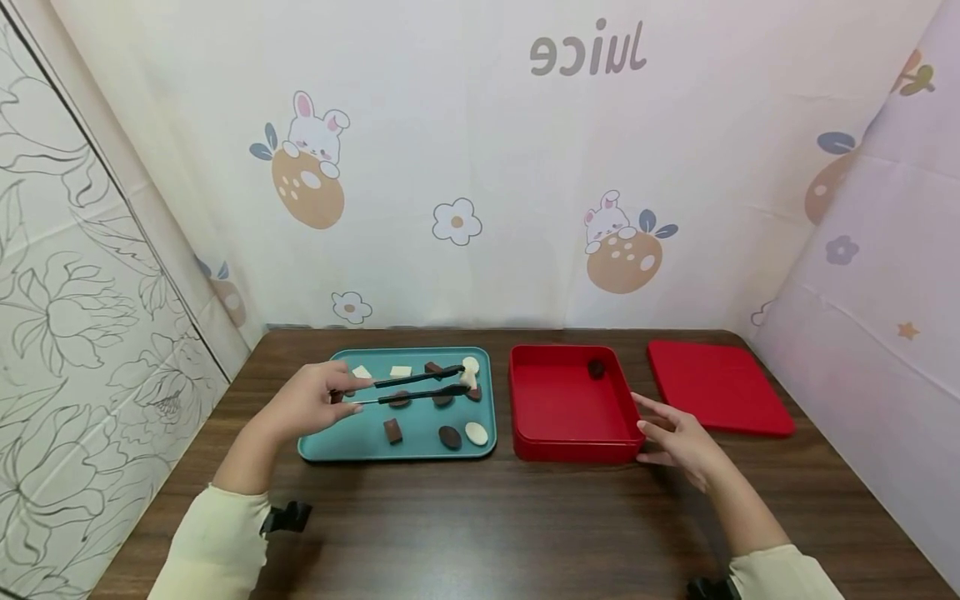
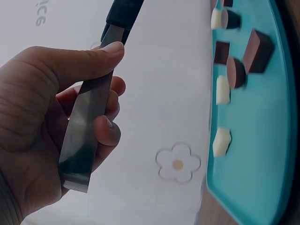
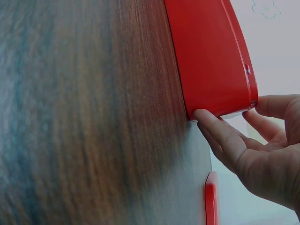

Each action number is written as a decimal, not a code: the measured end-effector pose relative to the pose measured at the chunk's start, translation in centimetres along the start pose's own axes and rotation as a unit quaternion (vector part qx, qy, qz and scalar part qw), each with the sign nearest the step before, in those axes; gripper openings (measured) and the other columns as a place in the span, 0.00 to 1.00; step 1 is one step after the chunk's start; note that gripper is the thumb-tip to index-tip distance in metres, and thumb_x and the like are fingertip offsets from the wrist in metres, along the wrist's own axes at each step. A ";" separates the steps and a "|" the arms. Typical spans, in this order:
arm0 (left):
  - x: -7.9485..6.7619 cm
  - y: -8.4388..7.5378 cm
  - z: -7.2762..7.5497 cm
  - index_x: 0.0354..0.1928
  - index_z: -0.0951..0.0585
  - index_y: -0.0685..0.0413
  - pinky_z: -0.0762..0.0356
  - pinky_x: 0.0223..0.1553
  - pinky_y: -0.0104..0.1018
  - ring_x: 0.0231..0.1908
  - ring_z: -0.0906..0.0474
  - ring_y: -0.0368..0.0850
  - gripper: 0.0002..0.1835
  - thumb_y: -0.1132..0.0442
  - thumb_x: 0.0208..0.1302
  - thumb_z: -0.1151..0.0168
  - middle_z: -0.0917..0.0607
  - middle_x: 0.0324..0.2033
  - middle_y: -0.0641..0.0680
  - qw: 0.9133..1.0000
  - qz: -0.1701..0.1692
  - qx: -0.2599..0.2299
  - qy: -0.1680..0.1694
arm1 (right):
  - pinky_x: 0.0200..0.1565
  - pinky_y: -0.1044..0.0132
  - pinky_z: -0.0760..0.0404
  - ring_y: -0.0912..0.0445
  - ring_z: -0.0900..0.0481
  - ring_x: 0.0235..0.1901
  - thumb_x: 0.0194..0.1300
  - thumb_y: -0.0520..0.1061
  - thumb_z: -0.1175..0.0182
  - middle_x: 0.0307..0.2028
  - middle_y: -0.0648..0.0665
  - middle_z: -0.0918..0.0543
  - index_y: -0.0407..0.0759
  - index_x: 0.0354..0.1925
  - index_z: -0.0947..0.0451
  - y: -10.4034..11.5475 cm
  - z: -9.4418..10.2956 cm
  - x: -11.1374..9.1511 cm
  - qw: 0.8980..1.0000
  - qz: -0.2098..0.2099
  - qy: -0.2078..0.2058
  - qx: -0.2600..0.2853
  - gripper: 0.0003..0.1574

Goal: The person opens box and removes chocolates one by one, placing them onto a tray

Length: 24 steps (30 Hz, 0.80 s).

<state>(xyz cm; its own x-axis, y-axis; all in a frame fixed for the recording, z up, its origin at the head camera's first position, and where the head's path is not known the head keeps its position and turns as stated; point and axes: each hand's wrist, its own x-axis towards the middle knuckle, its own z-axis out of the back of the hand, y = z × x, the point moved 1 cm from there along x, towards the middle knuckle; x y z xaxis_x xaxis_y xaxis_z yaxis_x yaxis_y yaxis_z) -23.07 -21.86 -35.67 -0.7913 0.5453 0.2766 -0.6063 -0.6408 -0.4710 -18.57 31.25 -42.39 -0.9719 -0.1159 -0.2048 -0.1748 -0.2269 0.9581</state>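
In the head view my left hand [image 1: 303,404] grips black-tipped tongs [image 1: 431,392] over the teal tray [image 1: 352,446]. The tongs' two arms are spread, their tips beside a white chocolate piece [image 1: 468,380] at the tray's right side. The left wrist view shows the thumb and fingers round the metal handle [image 2: 82,126]. Several dark and white chocolate pieces lie on the tray, among them a dark oval [image 1: 450,437] and a white oval [image 1: 476,433]. With extended fingers, my right hand [image 1: 682,442] touches the right side of the red box [image 1: 577,450], which holds one dark chocolate [image 1: 596,368].
A flat red lid [image 1: 720,387] lies on the brown table [image 1: 450,525], right of the box. Behind the table hangs a printed cloth [image 1: 465,150], and another patterned sheet [image 1: 82,317] stands along the left.
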 end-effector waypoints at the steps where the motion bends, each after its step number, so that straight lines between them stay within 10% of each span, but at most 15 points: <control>1: -0.3 0.2 0.2 0.50 0.14 0.57 0.31 0.22 0.31 0.21 0.34 0.35 0.19 0.70 0.54 0.27 0.31 0.23 0.42 1.000 0.005 0.001 -0.002 | 0.47 0.48 0.20 0.33 0.33 0.61 0.74 0.39 0.48 0.65 0.22 0.41 0.39 0.76 0.52 0.0 0.0 0.0 1.000 -0.001 -0.001 0.000 0.39; 24: -6.2 3.6 2.5 0.49 0.14 0.61 0.33 0.22 0.32 0.22 0.36 0.36 0.19 0.70 0.53 0.27 0.29 0.22 0.45 0.993 0.112 -0.004 -0.034 | 0.46 0.48 0.19 0.34 0.30 0.59 0.74 0.39 0.49 0.64 0.21 0.40 0.38 0.76 0.53 0.1 -0.1 -0.1 1.000 0.000 -0.001 -0.006 0.39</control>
<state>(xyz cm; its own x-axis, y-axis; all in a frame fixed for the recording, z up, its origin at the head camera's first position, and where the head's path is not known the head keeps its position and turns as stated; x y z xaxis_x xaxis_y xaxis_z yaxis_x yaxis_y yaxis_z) -20.54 -28.86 -36.97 -0.9097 0.3519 0.2203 -0.4144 -0.7370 -0.5339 -18.50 31.17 -42.30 -0.9722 -0.1138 -0.2048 -0.1732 -0.2394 0.9554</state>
